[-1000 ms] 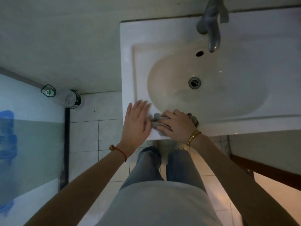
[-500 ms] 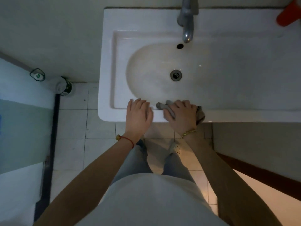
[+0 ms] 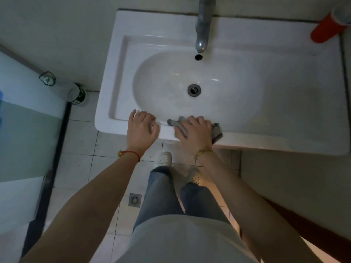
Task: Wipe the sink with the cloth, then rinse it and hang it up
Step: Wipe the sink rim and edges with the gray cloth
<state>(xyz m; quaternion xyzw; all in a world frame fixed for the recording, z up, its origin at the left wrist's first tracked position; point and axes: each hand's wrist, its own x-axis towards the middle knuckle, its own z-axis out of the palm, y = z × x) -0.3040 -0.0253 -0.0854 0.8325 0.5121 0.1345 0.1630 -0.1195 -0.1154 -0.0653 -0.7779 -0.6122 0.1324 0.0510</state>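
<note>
Head view
Sink (image 3: 121, 76): white ceramic basin, chrome tap (image 3: 203, 25) above the drain (image 3: 194, 89).
Cloth (image 3: 216, 130): grey, bunched on the sink's near rim.
Right hand (image 3: 196, 132): lies on the cloth, fingers curled over it.
Left hand (image 3: 141, 128): rests on the near rim, fingers loosely bent, holding nothing; just beside the right hand, not touching.
Red cup (image 3: 325, 29): far right corner.

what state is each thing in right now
cloth: crumpled, pressed on the sink's front rim under the right hand
right hand: on the cloth, fingers curled over it
left hand: resting on the front rim, holding nothing
sink: basin holds no standing water, drain open
tap: no water running
red cup: on the back right corner, tilted
</note>
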